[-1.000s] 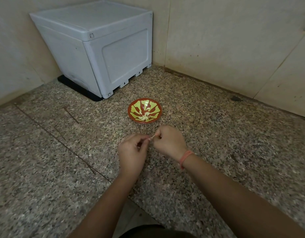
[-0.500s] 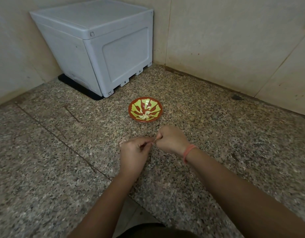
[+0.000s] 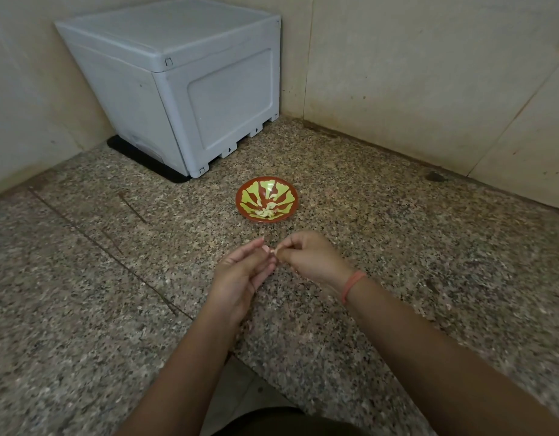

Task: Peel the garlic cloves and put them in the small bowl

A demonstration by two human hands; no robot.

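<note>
A small red bowl [image 3: 244, 213] with a yellow-green pattern stands on the speckled granite floor, and several peeled garlic cloves [image 3: 266, 211] lie in it. Just in front of the bowl, my two hands meet above the floor. My right hand [image 3: 308, 258] pinches a small pale garlic clove [image 3: 273, 251] between thumb and fingertips. My left hand [image 3: 240, 276] has its fingers half uncurled, and their tips touch the clove from the left. Most of the clove is hidden by the fingers.
A pale grey plastic box [image 3: 183, 86] sits on a black mat in the far left corner. Tiled walls [image 3: 429, 73] close the space behind and on the right. A seam in the granite floor [image 3: 108, 250] runs diagonally on the left.
My left hand's fingers have loosened and spread from a tight pinch. Both hands stay together in front of the bowl, with the clove now mainly in my right hand.
</note>
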